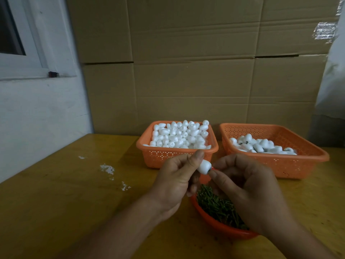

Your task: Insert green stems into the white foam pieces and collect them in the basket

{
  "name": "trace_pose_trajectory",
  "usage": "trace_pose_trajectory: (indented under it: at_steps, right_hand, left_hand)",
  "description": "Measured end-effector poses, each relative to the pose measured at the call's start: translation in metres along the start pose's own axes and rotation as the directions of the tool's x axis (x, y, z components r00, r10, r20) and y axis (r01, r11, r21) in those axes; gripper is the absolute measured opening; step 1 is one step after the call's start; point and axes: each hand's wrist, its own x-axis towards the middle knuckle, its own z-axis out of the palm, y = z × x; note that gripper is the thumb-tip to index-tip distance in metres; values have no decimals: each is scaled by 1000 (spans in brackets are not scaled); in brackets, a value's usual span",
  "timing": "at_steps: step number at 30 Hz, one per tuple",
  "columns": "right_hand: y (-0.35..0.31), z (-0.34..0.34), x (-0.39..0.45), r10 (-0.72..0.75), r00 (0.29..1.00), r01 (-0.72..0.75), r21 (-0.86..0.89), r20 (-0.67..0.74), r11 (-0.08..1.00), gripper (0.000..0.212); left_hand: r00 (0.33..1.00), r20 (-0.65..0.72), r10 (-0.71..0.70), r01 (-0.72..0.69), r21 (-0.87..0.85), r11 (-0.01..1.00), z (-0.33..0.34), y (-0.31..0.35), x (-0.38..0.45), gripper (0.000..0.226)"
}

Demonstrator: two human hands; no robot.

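My left hand [175, 181] pinches a white foam piece [203, 166] between thumb and fingers, above the table. My right hand [248, 191] pinches a short green stem [210, 170] whose end sits at the foam piece's open end. Below both hands lies an orange bowl [211, 219] heaped with green stems [216, 204]. Behind stand two orange baskets: the left basket [158, 156] is piled high with plain foam pieces [179, 134], and the right basket [306, 161] holds a smaller heap of foam pieces [261, 146], several showing dark stem ends.
The yellow-brown wooden table [65, 202] carries white crumbs [107, 169] left of the hands. Stacked cardboard boxes [186, 71] form a wall behind the baskets. A white wall with a window frame [22, 68] lies to the left.
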Motion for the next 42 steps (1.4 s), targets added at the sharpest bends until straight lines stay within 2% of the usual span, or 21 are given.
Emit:
trace_pose_trajectory:
  at_steps: [3, 7, 10, 14, 19, 22, 27, 36, 42]
  right_hand:
    - [4, 0, 1, 29, 999, -31, -42, -43, 999, 8]
    - [5, -1, 1, 42, 996, -46, -60, -73, 997, 25]
    - [6, -1, 2, 49, 997, -52, -46, -60, 998, 5]
    - [6, -1, 1, 52, 998, -53, -42, -39, 998, 14]
    - [4, 2, 1, 45, 999, -45, -24, -24, 999, 14]
    - [3, 3, 1, 40, 999, -40, 1, -10, 999, 15]
    - [2, 4, 0, 37, 999, -37, 0, -24, 999, 20]
    - [3, 11, -2, 72, 996, -69, 56, -61, 996, 17]
    - [4, 12, -2, 72, 995, -68, 58, -64, 996, 17]
  left_hand:
    - [999, 7, 34, -34, -22, 999, 0, 0, 0, 35]
    - [996, 62, 69, -64, -88, 994, -1, 0, 0, 18]
    - [994, 75, 83, -74, -112, 991, 0, -1, 0, 16]
    - [992, 42, 118, -113, -104, 988, 1, -4, 2, 12]
    - [986, 23, 163, -163, -31, 986, 0, -8, 4, 8]
    - [984, 15, 179, -179, 25, 984, -1, -10, 5, 17]
    - [980, 31, 198, -201, 113, 973, -1, -10, 3, 18]
    - [933, 87, 348, -359, 251, 899, 2, -6, -2, 18]
    - [923, 83, 376, -380, 354, 855, 1, -9, -2, 21]
